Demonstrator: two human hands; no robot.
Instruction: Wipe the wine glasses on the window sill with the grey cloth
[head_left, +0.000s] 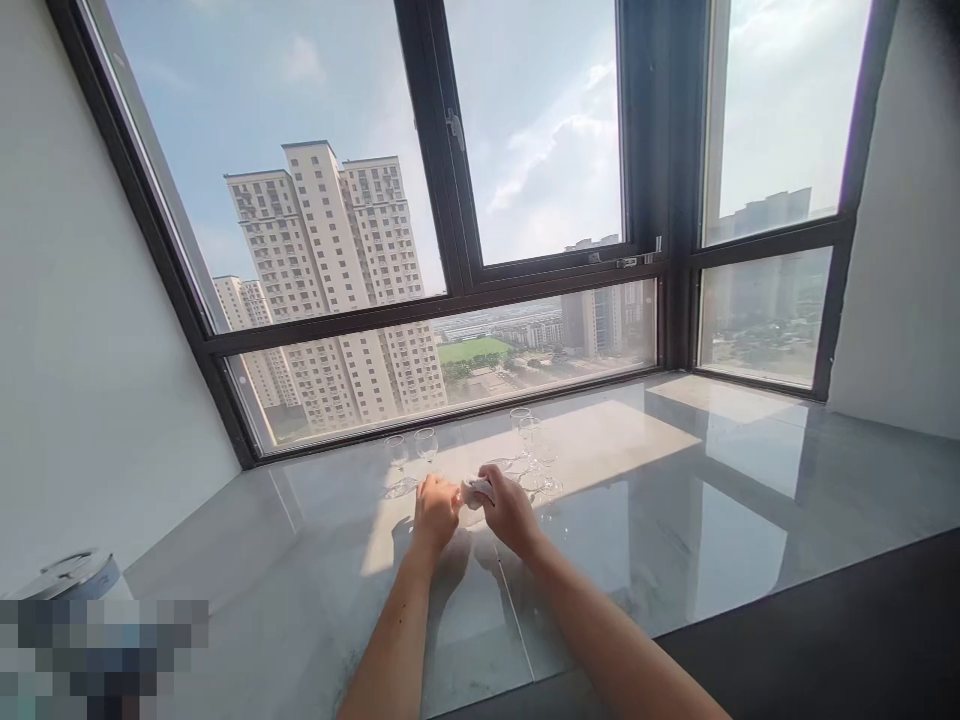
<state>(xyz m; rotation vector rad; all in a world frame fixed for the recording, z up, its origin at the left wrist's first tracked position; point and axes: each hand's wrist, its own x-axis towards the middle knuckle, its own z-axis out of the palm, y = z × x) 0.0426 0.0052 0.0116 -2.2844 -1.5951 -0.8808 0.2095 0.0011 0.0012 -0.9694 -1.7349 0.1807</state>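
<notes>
My two hands are close together over the glossy window sill. My right hand [510,508] is closed on a crumpled white cloth [475,491], which bunches out toward the other hand. Curled fingers on my left hand [437,510] meet the cloth's left side; what they grip is hidden. Two clear stemmed glasses stand just beyond my left hand, the nearer-to-centre one being this glass [426,443]. Behind my right hand is a cluster of clear stemmed glasses [527,430], whose outlines overlap and are hard to separate.
A dark-framed window [465,290] rises behind the tiled sill [585,590], with a corner pane at the right. White walls [135,300] close in on both sides. A lidded container [75,570] stands at the lower left, partly covered by a pixelated patch.
</notes>
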